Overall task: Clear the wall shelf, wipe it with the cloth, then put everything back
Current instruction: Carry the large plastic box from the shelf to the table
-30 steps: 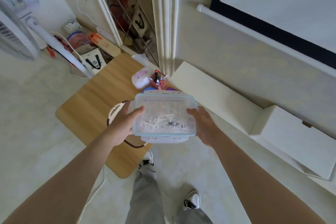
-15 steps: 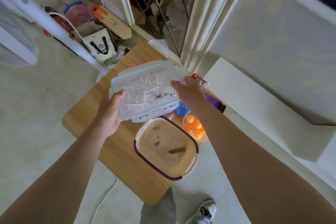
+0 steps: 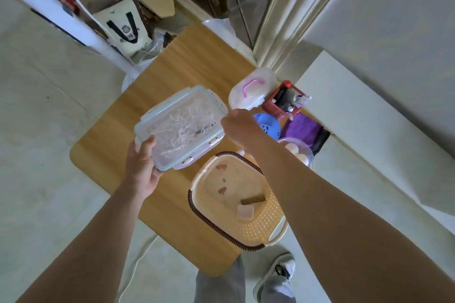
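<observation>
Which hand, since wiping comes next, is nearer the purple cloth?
Right. The right hand, pinching the clear container by its cloth-side edge, sits close to the purple cloth; the left hand holds the opposite corner, farther off.

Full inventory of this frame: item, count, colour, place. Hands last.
light wooden table: 1, tan, centre
white wall shelf: 1, white, right side
clear plastic lidded container with teal seal: 1, clear, held above the table
cream woven plastic basket with brown rim: 1, cream, table's near end
white plastic case with pink handle: 1, white, table's far right
red pen holder: 1, red, right of the case
purple cloth: 1, purple, beside the shelf
blue round perforated lid: 1, blue, left of the cloth
clear round bowl: 1, clear, right of the basket
white tote bag with black handles: 1, white, floor beyond the table
left hand: 1, grips the container's near corner
right hand: 1, holds the container's right edge
</observation>
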Demonstrator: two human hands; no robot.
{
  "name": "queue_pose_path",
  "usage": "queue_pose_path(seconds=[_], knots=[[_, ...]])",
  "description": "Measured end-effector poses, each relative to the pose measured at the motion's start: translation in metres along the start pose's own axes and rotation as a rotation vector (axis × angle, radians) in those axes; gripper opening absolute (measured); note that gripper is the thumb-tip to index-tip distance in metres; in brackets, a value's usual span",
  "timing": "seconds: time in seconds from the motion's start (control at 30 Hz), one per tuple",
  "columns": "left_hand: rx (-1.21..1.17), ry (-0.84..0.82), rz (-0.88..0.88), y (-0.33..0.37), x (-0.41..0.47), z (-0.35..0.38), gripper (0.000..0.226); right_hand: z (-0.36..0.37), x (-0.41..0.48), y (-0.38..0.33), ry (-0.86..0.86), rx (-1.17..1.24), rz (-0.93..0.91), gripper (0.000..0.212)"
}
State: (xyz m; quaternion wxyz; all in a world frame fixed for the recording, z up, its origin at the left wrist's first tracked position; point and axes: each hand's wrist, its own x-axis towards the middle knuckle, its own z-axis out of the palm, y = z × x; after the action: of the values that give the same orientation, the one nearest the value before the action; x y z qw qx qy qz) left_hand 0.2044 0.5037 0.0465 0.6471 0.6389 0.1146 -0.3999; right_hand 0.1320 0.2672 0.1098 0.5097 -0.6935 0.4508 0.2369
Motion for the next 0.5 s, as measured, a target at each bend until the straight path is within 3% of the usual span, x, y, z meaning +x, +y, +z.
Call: queue_pose_path(seconds=[0.17,0.33,0.5], knots=[[-0.037,0.086,-0.062,-0.018,0.002,0.003,0.060,0.000,0.002,0.016,-0.047,0.024,-0.005,0.017],[-0.067,0.072,-0.123,-0.036,0.005,0.007,0.049,-0.002,0.005,0.020,-0.089,0.041,0.000,0.044],[-0.079,0.124,-0.226,-0.050,0.009,-0.006,0.063,0.003,0.007,0.021,-0.125,0.094,0.029,0.048]])
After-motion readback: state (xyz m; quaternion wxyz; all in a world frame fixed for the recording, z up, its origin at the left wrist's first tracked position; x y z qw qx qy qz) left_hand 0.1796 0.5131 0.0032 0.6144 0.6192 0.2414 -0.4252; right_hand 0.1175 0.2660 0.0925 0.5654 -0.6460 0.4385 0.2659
